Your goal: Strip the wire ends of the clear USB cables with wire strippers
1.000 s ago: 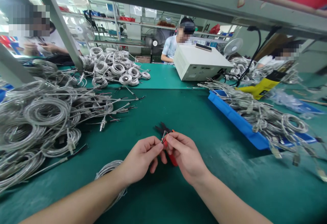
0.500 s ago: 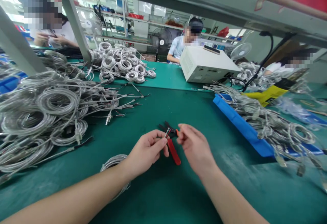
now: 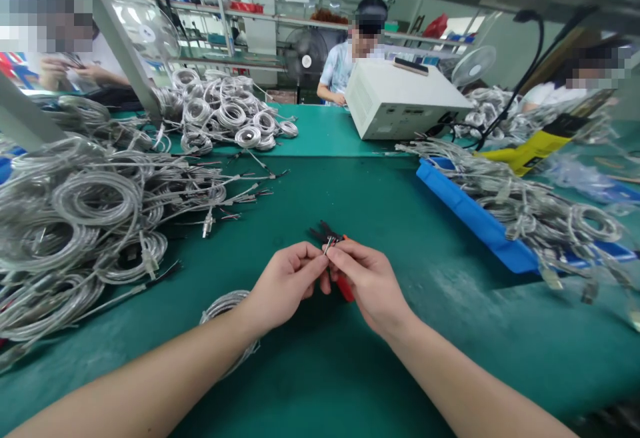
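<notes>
Between thumb and fingers, my left hand (image 3: 290,281) pinches the end of a cable, whose thin wires (image 3: 329,245) stick up from the grip. My right hand (image 3: 367,281) is closed at those same wire tips, its thumb and forefinger touching them. Under my left forearm lies the cable's grey coil (image 3: 225,304), partly covered. Just behind both hands a pair of pliers (image 3: 327,231) with dark jaws and red-orange handles rests on the green table; my fingers hide part of it.
Heaped clear-jacketed cable coils (image 3: 95,198) cover the left side, with another coil pile (image 3: 225,111) farther back. At right a blue tray (image 3: 470,215) holds more cables. Behind it are a yellow tool (image 3: 533,148) and a white box-shaped machine (image 3: 400,101). Co-workers sit beyond the bench.
My right hand has moved left from beside the pliers and closed on the wires held in my left hand. The whole view has shifted slightly.
</notes>
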The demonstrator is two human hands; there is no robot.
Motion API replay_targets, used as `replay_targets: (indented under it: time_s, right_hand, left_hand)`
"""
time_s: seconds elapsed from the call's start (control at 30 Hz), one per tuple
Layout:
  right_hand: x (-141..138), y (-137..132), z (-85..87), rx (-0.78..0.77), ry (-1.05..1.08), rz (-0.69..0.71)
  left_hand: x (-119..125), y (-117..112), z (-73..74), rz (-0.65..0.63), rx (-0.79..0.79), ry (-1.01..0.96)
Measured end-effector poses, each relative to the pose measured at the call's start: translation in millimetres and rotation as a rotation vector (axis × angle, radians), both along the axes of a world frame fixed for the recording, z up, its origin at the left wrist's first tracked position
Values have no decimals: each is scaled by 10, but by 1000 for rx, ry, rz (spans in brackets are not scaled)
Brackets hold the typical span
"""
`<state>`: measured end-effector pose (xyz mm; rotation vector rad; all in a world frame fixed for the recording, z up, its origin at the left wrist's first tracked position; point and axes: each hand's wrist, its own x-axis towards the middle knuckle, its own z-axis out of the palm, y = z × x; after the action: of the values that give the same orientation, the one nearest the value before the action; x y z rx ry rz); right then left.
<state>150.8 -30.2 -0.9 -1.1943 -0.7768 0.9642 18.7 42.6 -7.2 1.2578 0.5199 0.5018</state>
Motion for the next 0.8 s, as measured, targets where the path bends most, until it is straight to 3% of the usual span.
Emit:
replay_targets:
  time_s: [0.4, 0.8]
  right_hand:
    - [3, -12, 14, -10, 28, -10]
    - [-11, -39, 33, 13, 55, -46]
  left_hand:
    - [-13, -25, 63, 39, 79, -19]
    - [-21, -82, 96, 67, 281, 137]
